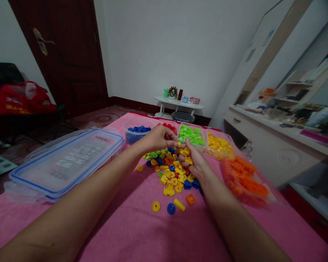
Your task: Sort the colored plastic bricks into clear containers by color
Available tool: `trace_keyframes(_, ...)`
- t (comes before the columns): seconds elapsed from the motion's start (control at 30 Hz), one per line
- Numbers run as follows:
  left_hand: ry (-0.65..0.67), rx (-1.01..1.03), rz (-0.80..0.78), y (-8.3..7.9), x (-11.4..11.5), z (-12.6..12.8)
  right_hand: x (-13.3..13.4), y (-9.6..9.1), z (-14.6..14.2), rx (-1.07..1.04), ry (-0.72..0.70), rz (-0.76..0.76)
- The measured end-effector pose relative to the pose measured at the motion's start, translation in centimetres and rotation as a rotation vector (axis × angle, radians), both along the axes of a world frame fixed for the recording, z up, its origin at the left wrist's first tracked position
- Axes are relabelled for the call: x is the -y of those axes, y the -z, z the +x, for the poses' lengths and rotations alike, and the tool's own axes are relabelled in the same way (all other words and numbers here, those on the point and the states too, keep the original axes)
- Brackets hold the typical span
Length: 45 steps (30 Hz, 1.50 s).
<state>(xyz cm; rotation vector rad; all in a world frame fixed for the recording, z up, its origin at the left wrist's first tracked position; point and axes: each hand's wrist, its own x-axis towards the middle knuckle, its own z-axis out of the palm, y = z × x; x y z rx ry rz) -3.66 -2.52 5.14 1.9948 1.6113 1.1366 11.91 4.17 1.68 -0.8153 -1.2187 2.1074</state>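
My left hand (161, 139) is closed in a pinch on a small yellow toy brick (179, 145), above a mixed pile of bricks. Beside it, my right hand (194, 159) curls around several yellow toy bricks (185, 153). Below both hands spreads the pile (177, 176) of yellow, blue, green and orange pieces, some of them wheels. Nearer to me lie a yellow wheel (156, 206), a blue wheel (171, 208), a yellow bar (179, 205) and an orange brick (190, 199). My hands partly cover the far side of the pile.
Behind the pile stand clear tubs of blue (138, 135), red (169, 126), green (191, 135) and yellow bricks (220, 143). A tub of orange bricks (244, 178) is at the right. Blue-edged lids (71, 160) lie stacked at the left on the pink cloth (125, 225).
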Motion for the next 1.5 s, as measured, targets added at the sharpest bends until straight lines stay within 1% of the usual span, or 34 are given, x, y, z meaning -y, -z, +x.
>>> trace_keyframes(0.07, -0.001, 0.037, 0.081, -0.3, 0.1, 0.7, 0.2, -0.2, -0.1, -0.072, -0.075, -0.115)
trace_keyframes(0.13, -0.006, 0.047, 0.122, -0.4, 0.2, 1.4, 0.5, -0.4, -0.2, -0.151, -0.156, -0.229)
trace_keyframes(0.2, -0.016, 0.069, 0.145, -0.5, 0.2, 1.8, 0.7, -0.6, -0.1, -0.211, -0.19, -0.295)
trace_keyframes(0.23, -0.026, 0.084, 0.157, -0.5, 0.2, 1.9, 0.7, -0.6, -0.1, -0.234, -0.19, -0.304)
trace_keyframes(0.33, -0.081, 0.125, 0.199, -0.4, 0.0, 1.6, 0.4, -0.9, 0.4, -0.256, -0.148, -0.268)
trace_keyframes(0.4, -0.115, 0.139, 0.211, -0.2, -0.2, 1.3, -0.4, -1.6, 1.1, -0.26, -0.091, -0.215)
trace_keyframes(0.47, -0.122, 0.136, 0.207, 0.2, -0.4, 1.1, -2.1, -2.7, 2.1, -0.269, -0.006, -0.151)
trace_keyframes(0.53, -0.112, 0.115, 0.197, 0.5, -0.6, 1.2, -4.7, -4.3, 3.3, -0.257, 0.099, -0.087)
trace_keyframes(0.57, -0.105, 0.095, 0.195, 0.7, -0.6, 1.3, -6.2, -5.2, 3.9, -0.216, 0.175, -0.05)
trace_keyframes(0.63, -0.091, 0.036, 0.197, 0.9, -0.5, 1.8, -9.6, -6.7, 5.1, -0.067, 0.326, 0.054)
trace_keyframes(0.7, -0.081, -0.029, 0.189, 1.0, -0.4, 2.3, -12.6, -7.9, 6.3, 0.206, 0.448, 0.214)
trace_keyframes(0.77, -0.063, -0.079, 0.163, 1.2, -0.3, 2.8, -14.6, -8.4, 7.4, 0.548, 0.481, 0.379)
trace_keyframes(0.83, -0.034, -0.132, 0.144, 1.5, -0.4, 3.1, -15.2, -8.4, 8.0, 0.767, 0.498, 0.5)
trace_keyframes(0.9, -0.011, -0.184, 0.143, 1.8, -0.5, 3.1, -14.3, -8.0, 8.2, 0.827, 0.496, 0.655)
trace_keyframes(0.93, -0.005, -0.199, 0.136, 2.0, -0.5, 2.9, -13.3, -7.6, 8.1, 0.817, 0.454, 0.738)
trace_keyframes(0.97, -0.006, -0.201, 0.12, 2.1, -0.6, 2.7, -12.1, -7.1, 8.0, 0.821, 0.359, 0.822)
trace_keyframes(1.0, -0.014, -0.193, 0.096, 2.1, -0.6, 2.3, -10.6, -6.6, 7.8, 0.832, 0.235, 0.886)
trace_keyframes(1.03, -0.026, -0.18, 0.064, 2.1, -0.6, 1.8, -9.0, -5.9, 7.8, 0.863, 0.037, 0.93)
trace_keyframes(1.07, -0.036, -0.169, 0.021, 2.0, -0.5, 1.3, -7.3, -5.1, 7.8, 0.942, -0.168, 0.96)
trace_keyframes(1.1, -0.046, -0.168, -0.032, 1.8, -0.4, 0.7, -5.7, -4.3, 7.9, 1.018, -0.326, 1.001)
trace_keyframes(1.13, -0.052, -0.187, -0.099, 1.7, -0.2, 0.1, -4.1, -3.3, 8.1, 1.092, -0.436, 1.066)
trace_keyframes(1.17, -0.054, -0.226, -0.176, 1.5, 0.0, -0.5, -2.6, -2.4, 8.4, 1.162, -0.474, 1.144)
trace_keyframes(1.2, -0.05, -0.283, -0.257, 1.3, 0.3, -1.0, -1.4, -1.6, 8.7, 1.204, -0.473, 1.208)
trace_keyframes(1.3, -0.019, -0.469, -0.451, 0.9, 0.8, -1.9, 0.8, 0.4, 9.6, 1.265, -0.421, 1.25)
trace_keyframes(1.37, -0.004, -0.538, -0.505, 0.7, 1.1, -1.8, 1.4, 0.9, 10.0, 1.252, -0.381, 1.239)
trace_keyframes(1.4, -0.018, -0.56, -0.515, 0.7, 1.2, -1.6, 1.4, 1.0, 10.2, 1.238, -0.372, 1.241)
trace_keyframes(1.5, -0.109, -0.64, -0.528, 0.5, 1.4, -0.3, 1.3, 0.6, 10.4, 1.221, -0.401, 1.272)
